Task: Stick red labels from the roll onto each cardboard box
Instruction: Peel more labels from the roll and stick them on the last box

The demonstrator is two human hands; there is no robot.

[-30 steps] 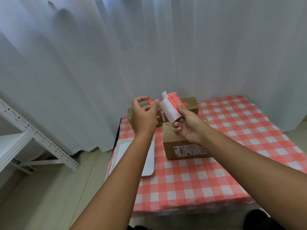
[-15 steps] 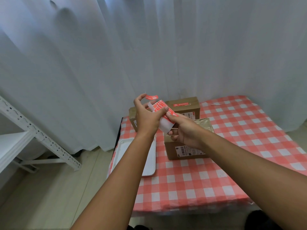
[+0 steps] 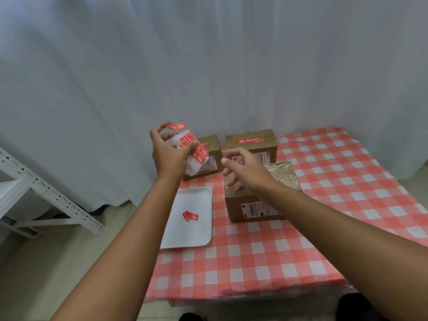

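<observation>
Left hand: the left hand is raised above the far left corner of the table, and the label roll is gripped by its curled fingers and thumb.
Peeled label: a red label is seen at the tips of the left hand's upper fingers, above the roll; how it is attached cannot be told.
Right hand: the right hand is held over the near box with loosely curled fingers, and nothing is held in it.
Near box: the near cardboard box is set on the checked tablecloth, just right of the tray; shiny clear tape is seen on its top and a white barcode sticker on its front face. No red label can be made out on the part of its top that shows.
Back right box: a long red label is stuck across the top of the back right box, which is placed behind the near box.
Back left box: the back left box is partly hidden by the roll; a small red label is seen on its top.
Tray: the white tray is laid at the table's left edge, and two small red label pieces, touching each other, are held in it.
Surroundings: a white curtain is hung behind the table, and a white metal shelf frame is seen at the left.
</observation>
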